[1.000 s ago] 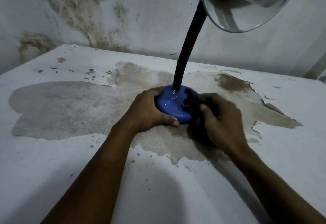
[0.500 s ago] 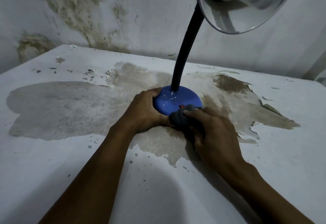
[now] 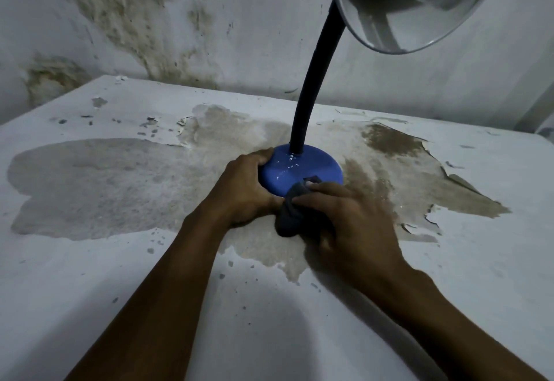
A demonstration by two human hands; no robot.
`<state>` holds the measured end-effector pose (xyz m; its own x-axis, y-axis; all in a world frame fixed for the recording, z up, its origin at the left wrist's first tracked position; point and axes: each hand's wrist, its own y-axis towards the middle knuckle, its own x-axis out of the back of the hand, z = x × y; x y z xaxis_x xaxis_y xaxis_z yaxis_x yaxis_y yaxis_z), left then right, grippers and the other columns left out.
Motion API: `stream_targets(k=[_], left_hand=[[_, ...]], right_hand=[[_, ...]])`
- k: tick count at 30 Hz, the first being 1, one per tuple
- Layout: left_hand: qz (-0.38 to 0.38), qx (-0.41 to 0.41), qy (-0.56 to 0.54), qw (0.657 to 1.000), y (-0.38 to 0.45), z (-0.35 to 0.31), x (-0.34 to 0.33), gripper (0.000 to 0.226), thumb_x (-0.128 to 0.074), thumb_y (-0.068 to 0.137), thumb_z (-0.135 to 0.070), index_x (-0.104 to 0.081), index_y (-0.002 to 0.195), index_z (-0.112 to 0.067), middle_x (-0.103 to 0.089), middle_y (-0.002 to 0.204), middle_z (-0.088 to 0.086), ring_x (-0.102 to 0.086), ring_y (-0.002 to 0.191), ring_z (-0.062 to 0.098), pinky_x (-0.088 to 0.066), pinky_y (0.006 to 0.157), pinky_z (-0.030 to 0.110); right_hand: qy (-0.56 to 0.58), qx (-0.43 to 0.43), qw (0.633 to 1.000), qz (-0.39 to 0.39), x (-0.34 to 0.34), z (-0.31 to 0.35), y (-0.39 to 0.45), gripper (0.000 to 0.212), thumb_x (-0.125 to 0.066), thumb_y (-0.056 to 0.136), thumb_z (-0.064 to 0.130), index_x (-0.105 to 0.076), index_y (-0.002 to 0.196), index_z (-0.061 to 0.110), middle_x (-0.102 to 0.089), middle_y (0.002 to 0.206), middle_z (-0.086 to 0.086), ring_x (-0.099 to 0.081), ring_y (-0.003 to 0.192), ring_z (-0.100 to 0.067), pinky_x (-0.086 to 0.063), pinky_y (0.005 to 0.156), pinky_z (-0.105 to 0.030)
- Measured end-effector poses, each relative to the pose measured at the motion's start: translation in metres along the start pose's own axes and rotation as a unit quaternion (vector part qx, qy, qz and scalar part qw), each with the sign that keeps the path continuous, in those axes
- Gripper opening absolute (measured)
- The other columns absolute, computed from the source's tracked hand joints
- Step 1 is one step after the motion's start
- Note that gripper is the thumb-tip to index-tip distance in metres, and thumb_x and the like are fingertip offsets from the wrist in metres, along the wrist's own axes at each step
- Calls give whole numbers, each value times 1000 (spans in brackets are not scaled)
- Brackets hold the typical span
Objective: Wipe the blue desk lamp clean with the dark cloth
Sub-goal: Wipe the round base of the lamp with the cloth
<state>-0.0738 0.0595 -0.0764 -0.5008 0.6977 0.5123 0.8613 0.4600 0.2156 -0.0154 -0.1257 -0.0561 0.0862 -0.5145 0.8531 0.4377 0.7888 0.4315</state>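
Observation:
The blue desk lamp stands in the middle of the table on a round blue base point(image 3: 302, 168) speckled with white flecks. Its dark bendy neck point(image 3: 314, 81) curves up to a pale shade point(image 3: 410, 6) with a white bulb inside, at the top right. My left hand point(image 3: 242, 192) grips the base's left edge. My right hand point(image 3: 344, 224) holds the bunched dark cloth point(image 3: 295, 212) against the near right rim of the base. Part of the cloth is hidden under my fingers.
The white table point(image 3: 105, 275) has peeling paint and large bare brown-grey patches around the lamp. A stained, flaking wall point(image 3: 150, 21) stands right behind it. The table's far edge meets the wall.
My right hand has drawn the cloth from the right top of the base down to its near rim. My left hand has stayed on the base's left edge.

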Motion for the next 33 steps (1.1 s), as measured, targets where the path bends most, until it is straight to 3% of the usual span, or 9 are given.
stream_targets(k=[2, 6, 10, 15, 19, 23, 27, 31, 33], left_hand=[[4, 0, 1, 1000, 0, 0, 0, 95, -94, 53, -29, -48, 136, -32, -55, 108, -27, -58, 102, -3, -44, 75, -2], [2, -3, 1, 1000, -1, 0, 1, 107, -97, 45, -29, -48, 140, -20, -52, 110, -23, -55, 105, 2, -39, 73, -5], [2, -7, 3, 1000, 1, 1, 1, 106, -96, 47, -27, -47, 141, -19, -50, 104, -28, -55, 104, 1, -40, 72, -6], [7, -8, 6, 1000, 1, 2, 1, 111, -97, 44, -30, -47, 142, -17, -50, 115, -19, -52, 109, 4, -37, 79, 1], [5, -5, 4, 1000, 2, 1, 0, 107, -96, 47, -29, -47, 141, -20, -52, 112, -24, -57, 109, 3, -41, 77, -1], [6, -4, 0, 1000, 1, 1, 0, 109, -97, 45, -29, -47, 142, -17, -50, 113, -21, -51, 109, 1, -35, 76, -2], [3, -4, 2, 1000, 1, 0, 1, 107, -96, 48, -29, -46, 142, -17, -49, 111, -22, -52, 106, 0, -38, 72, -4], [5, -6, 0, 1000, 0, -2, -1, 111, -97, 45, -29, -46, 143, -16, -50, 115, -20, -53, 111, 2, -37, 78, -1], [2, -5, -1, 1000, -1, -2, -2, 110, -97, 46, -27, -45, 143, -16, -49, 115, -20, -52, 110, 2, -37, 78, 0]], right_hand=[[19, -24, 999, -22, 2, -15, 4, 47, -66, 68, 5, -72, 104, 36, -72, 113, 13, -65, 94, -17, -49, 71, -25], [10, -158, 986, -52, 2, -43, 25, 48, -58, 80, 1, -69, 115, 32, -68, 122, 6, -62, 107, -25, -53, 84, -43], [-47, -14, 998, -36, 0, -12, 4, 35, -50, 81, 25, -72, 106, 36, -68, 116, 8, -61, 94, -27, -40, 65, -30], [-11, -132, 990, -52, 1, -43, 20, 42, -58, 82, 8, -69, 114, 34, -66, 120, 7, -61, 104, -23, -50, 78, -39], [-56, -15, 998, -29, -1, -18, 5, 34, -50, 83, 25, -72, 108, 33, -69, 115, 7, -63, 92, -22, -36, 69, -26], [7, -160, 985, -64, 7, -53, 18, 44, -57, 82, 9, -68, 116, 36, -70, 113, 2, -64, 100, -27, -52, 78, -41], [-37, -18, 999, -25, 3, -18, -8, 40, -55, 75, 19, -73, 109, 31, -69, 108, 1, -64, 91, -27, -51, 67, -35], [-1, -135, 990, -46, 6, -50, 12, 43, -60, 81, 5, -71, 113, 33, -64, 108, 4, -60, 96, -25, -47, 70, -35], [-39, -97, 993, -51, 1, -33, 9, 34, -67, 80, 16, -72, 106, 37, -63, 109, 7, -59, 95, -23, -48, 71, -36]])
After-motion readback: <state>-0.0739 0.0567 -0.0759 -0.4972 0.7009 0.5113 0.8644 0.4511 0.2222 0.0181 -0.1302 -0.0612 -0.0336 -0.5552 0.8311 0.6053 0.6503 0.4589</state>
